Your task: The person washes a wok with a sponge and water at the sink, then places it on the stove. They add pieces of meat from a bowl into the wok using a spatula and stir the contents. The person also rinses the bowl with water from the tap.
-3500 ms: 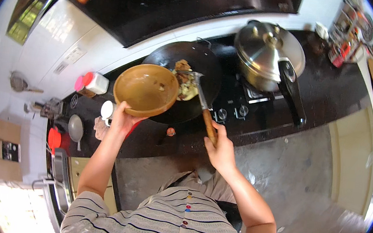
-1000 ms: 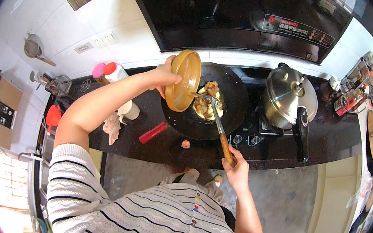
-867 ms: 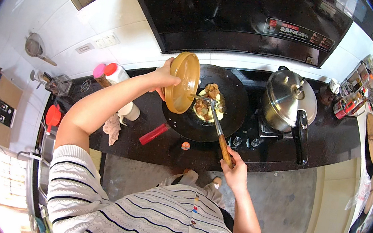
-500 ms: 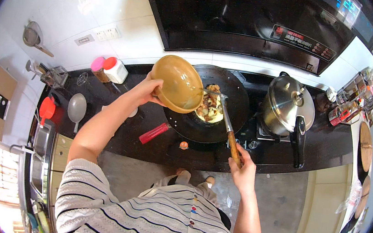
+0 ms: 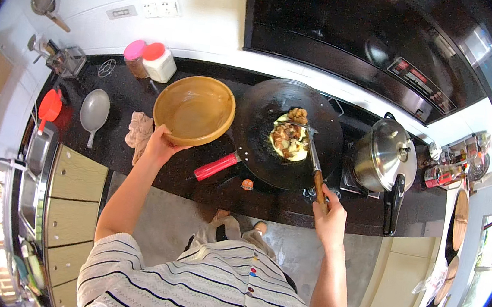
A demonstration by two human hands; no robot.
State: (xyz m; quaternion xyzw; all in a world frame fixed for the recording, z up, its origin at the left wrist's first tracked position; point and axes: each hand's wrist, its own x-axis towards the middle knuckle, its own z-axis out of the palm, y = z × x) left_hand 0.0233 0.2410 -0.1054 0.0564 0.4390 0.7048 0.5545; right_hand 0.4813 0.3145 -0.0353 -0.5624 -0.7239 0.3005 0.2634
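Note:
My left hand point(image 5: 164, 144) grips the near rim of a tan bowl point(image 5: 193, 111), which is held left of the wok and has only a wet film inside. My right hand point(image 5: 330, 214) is closed round the wooden handle of a spatula point(image 5: 316, 161). The spatula's metal blade rests at the food's upper right edge. Browned pieces and a pale yellow, egg-like layer make up the food point(image 5: 290, 140) in the middle of the black wok point(image 5: 257, 161). The wok's red handle point(image 5: 216, 166) points toward the lower left.
Right of the wok stands a steel pressure cooker point(image 5: 382, 154) with a black handle. Two lidded jars point(image 5: 159, 65), a grey ladle-like pan point(image 5: 94, 110), a crumpled cloth point(image 5: 138, 132) and a red scoop point(image 5: 50, 106) lie to the left. A dark range hood point(image 5: 343, 43) hangs above.
The tan bowl has moved left, away from above the wok, and turned from tipped to more level. The spatula blade stays at the food. The whole view has shifted and turned.

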